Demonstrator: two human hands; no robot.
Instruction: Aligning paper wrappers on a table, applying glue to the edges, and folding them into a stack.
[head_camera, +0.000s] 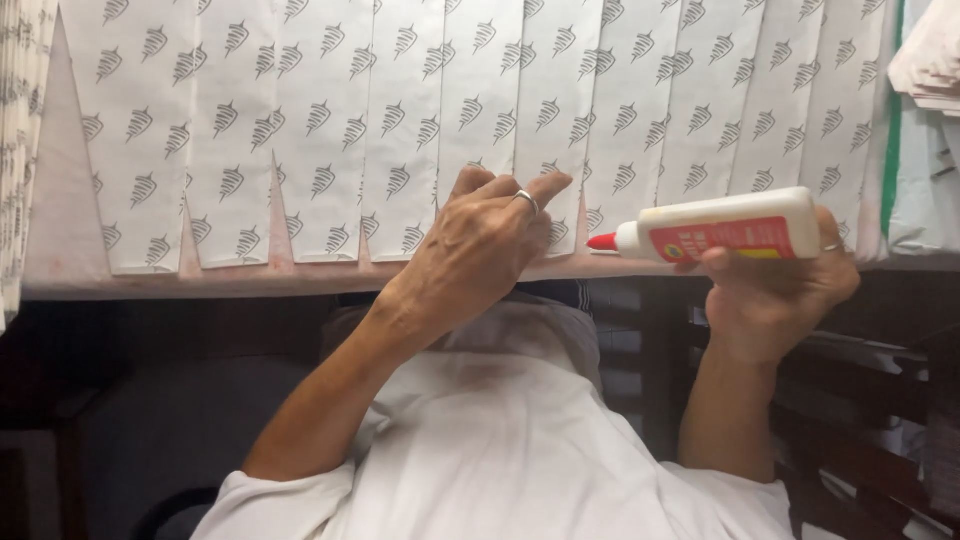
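Glue bottle (725, 227) gripped in right hand (775, 290), lying sideways, red nozzle aimed left toward left hand (480, 250); left fingers pressing flat on overlapped patterned paper sheets (400, 120) near table edge (200, 283).

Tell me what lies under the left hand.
The left hand rests on overlapping white patterned paper sheets at their lower edge. The paper directly beneath the palm is hidden.

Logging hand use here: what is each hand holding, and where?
Right hand holds a white glue bottle around its body, near the base. Left hand holds nothing, fingertips on the printed paper sheets.
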